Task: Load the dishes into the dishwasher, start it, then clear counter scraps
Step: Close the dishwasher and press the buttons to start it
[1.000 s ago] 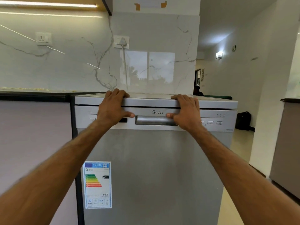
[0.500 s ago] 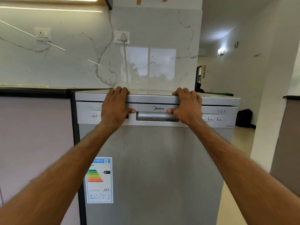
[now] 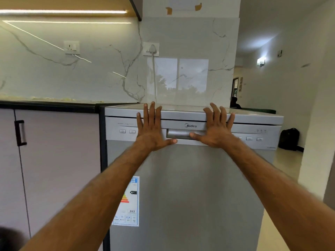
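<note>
- Pressing the left hand (image 3: 154, 129) flat on the control strip of the tall silver steel dishwasher (image 3: 190, 187), fingers straight and spread wide, gripping nothing.
- Laying the right hand (image 3: 216, 128) at 3 o'clock of the left, fingers fanned wide, thumb across the recessed grey metal handle (image 3: 178, 133) (fingertips reaching the top edge).
- Standing shut mid-frame, with a colourful paper energy label (image 3: 129, 205) at 7 o'clock of the handle.
- Flanked at 9 o'clock by a pale cabinet door (image 3: 58, 160); at 3 o'clock, a black backpack (image 3: 289, 139) on the floor.
- Topped at 12 o'clock by a white wall socket (image 3: 151, 49), plug inserted.
</note>
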Demonstrator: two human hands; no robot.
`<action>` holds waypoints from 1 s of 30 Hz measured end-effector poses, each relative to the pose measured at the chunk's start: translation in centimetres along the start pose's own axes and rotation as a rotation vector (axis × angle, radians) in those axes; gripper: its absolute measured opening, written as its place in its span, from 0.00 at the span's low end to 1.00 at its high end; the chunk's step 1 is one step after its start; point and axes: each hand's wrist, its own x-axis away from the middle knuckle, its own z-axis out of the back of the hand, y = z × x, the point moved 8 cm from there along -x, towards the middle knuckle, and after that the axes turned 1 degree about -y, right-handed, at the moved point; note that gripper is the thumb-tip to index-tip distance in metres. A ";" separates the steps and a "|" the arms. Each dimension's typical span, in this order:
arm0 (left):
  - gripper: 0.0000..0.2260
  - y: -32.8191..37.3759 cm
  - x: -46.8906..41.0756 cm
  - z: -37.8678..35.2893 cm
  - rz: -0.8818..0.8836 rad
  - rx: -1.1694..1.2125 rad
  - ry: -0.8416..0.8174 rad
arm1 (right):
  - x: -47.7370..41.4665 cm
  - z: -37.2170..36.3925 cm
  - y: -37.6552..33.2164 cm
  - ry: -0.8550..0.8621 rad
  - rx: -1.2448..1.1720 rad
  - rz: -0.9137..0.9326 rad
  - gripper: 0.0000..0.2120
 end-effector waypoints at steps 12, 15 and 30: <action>0.66 0.3 1.3 1.4 -0.021 0.153 -0.505 | 1.9 1.8 -1.0 -0.464 0.006 -0.055 0.59; 0.65 0.3 1.1 2.6 -0.031 0.131 -0.755 | 2.0 2.6 -0.9 -0.667 0.004 -0.052 0.59; 0.66 0.5 1.2 4.3 -0.004 0.067 -1.277 | 1.0 5.2 -0.5 -1.003 -0.094 -0.041 0.61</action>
